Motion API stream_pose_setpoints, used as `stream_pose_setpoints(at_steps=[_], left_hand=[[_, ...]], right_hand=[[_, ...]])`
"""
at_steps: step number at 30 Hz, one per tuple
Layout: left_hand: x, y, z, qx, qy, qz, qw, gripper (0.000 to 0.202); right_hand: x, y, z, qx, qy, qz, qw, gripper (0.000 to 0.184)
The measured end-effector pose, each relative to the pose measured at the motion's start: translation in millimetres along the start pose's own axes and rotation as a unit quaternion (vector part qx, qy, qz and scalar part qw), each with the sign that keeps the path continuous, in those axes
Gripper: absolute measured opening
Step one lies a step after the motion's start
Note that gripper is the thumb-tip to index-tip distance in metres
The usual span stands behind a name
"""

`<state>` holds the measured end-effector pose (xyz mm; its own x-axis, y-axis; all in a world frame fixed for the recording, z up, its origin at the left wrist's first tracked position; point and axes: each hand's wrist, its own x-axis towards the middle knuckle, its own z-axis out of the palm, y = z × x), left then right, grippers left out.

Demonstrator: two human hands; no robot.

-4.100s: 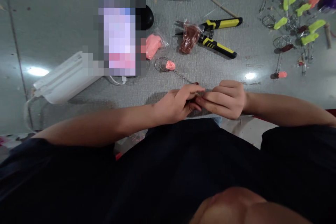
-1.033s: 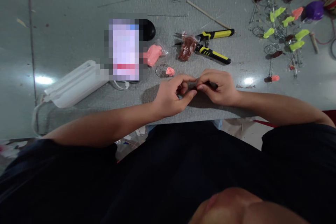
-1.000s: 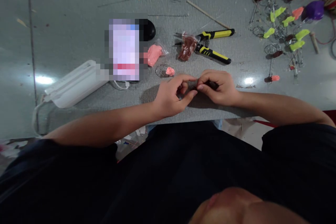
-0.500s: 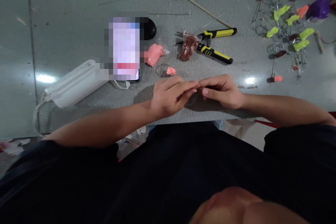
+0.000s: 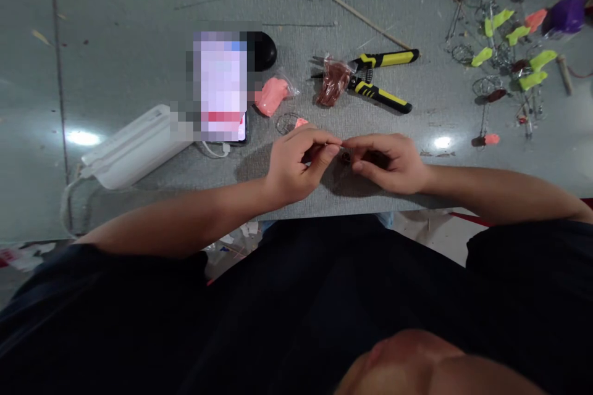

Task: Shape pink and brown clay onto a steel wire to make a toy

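Note:
My left hand point(image 5: 296, 163) and my right hand point(image 5: 386, 160) meet fingertip to fingertip over the grey mat point(image 5: 417, 117) near the table's front edge. Both are pinched on a thin wire with a small dark brown lump point(image 5: 345, 157) on it. The wire runs back to a coiled ring with a pink piece point(image 5: 291, 123) lying just behind my left hand. The rest of what the fingers grip is hidden.
Yellow-and-black pliers point(image 5: 377, 77) lie behind the hands beside a bag of brown clay point(image 5: 332, 80) and a bag of pink clay point(image 5: 272, 95). A phone point(image 5: 221, 91) and white box point(image 5: 130, 147) lie left. Finished wire pieces with green and pink tips point(image 5: 507, 43) crowd the far right.
My fingers were laid flatter half a second ago; now both hands have curled back into pinches, and the dark lump shows between the fingertips. The hands stay in the same spot.

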<state>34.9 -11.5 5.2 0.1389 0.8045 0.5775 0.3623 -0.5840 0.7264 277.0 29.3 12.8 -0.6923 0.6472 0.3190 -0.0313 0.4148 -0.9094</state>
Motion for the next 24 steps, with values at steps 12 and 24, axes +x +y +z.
stream_pose_setpoints(at_steps=[12,24], left_hand=[[-5,5,5.6,-0.078,-0.082,-0.026,0.993,0.017],[-3,1,-0.3,-0.078,-0.136,0.061,0.986,0.014]], right_hand=[[9,15,1,-0.285,0.066,-0.194,0.936,0.019],[5,10,3,-0.284,0.059,-0.214,0.933,0.021]])
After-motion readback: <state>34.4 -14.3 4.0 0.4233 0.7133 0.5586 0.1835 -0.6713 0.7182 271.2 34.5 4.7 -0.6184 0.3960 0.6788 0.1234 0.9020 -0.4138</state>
